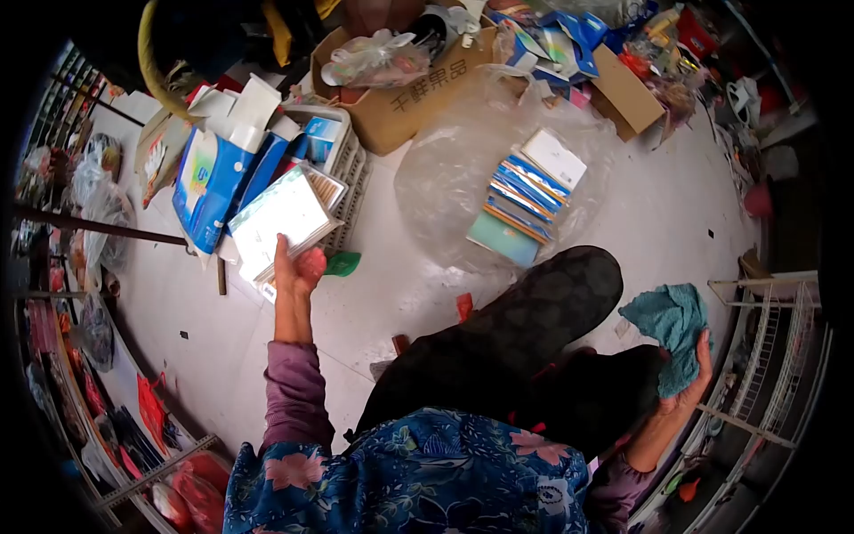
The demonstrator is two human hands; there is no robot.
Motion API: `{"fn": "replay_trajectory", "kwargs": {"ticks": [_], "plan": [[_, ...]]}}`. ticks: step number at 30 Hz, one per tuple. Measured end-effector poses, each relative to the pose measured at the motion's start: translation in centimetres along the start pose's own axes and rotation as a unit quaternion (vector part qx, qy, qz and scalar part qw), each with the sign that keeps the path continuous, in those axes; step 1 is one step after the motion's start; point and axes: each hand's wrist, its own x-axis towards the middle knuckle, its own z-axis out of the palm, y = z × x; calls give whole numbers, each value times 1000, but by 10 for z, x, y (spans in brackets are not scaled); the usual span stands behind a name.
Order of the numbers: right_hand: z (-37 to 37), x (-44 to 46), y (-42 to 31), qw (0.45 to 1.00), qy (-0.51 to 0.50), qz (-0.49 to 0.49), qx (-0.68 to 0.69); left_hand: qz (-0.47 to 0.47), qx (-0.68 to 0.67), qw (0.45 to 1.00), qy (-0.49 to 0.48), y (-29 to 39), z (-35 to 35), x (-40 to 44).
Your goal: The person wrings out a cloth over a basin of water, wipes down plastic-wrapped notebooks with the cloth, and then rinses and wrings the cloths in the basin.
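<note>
The left hand (298,274) grips pale booklets (280,214) at their near edge, thumb flat on the top cover. They sit over the near end of a white basket (358,173), tilted across its corner; whether they touch the rim, I cannot tell. More booklet edges show just beneath. A small blue box (322,133) lies by the basket's far edge, and a large blue pack (206,187) leans at its left edge. Just right of the hand, a green piece (343,263) lies on the floor (213,356) by the basket's near corner.

The right hand (696,378), fingers closed on it, holds a crumpled teal cloth (680,325) beside the knee, near a white rack (747,425).

On the floor, a clear bag (436,178) lies spread out. A row of blue-edged booklets (531,198) overlaps along its right half: a white cover at the far end, a green one toward the bag's near edge. Beyond its far left edge stands a carton (374,129).
</note>
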Motion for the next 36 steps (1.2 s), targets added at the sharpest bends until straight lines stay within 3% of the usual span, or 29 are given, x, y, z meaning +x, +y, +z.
{"fn": "replay_trajectory", "kwargs": {"ticks": [5,7,8,10,13,19,21,23,25,27,28,30,33,34,35,36], "plan": [[-2,4,-3,999,34,-16,0,-11,-4,997,-78,-30,6,-4],[-4,11,-6,997,65,-18,-26,7,147,979,-138,-65,17,-13],[4,12,-9,998,60,-4,-9,5,193,976,-105,-86,37,-32],[0,20,-10,997,70,-5,-20,32,272,951,-145,-126,59,-44],[-5,36,-7,993,116,-6,-24,57,393,883,-249,-177,92,-55],[-26,65,3,987,161,11,-20,32,465,829,-308,-248,149,-40],[-33,70,6,981,191,27,-2,48,489,813,-313,-264,171,-29],[-36,71,7,975,218,40,15,152,543,756,-331,-280,193,-8],[-32,67,3,980,188,47,38,179,533,754,-339,-294,217,19],[-32,65,3,978,198,43,44,328,600,643,-344,-299,242,45],[-31,63,1,977,204,49,27,326,604,639,-348,-298,258,44],[-19,62,3,972,233,18,15,423,659,510,-358,-296,290,43],[-21,60,8,967,252,6,26,424,664,465,-404,-307,316,62],[-32,57,5,982,180,26,42,448,652,426,-439,-309,322,66],[-33,55,5,981,185,27,44,446,654,423,-441,-313,326,74],[-31,54,4,980,193,28,33,474,664,369,-445,-318,330,83]]}}
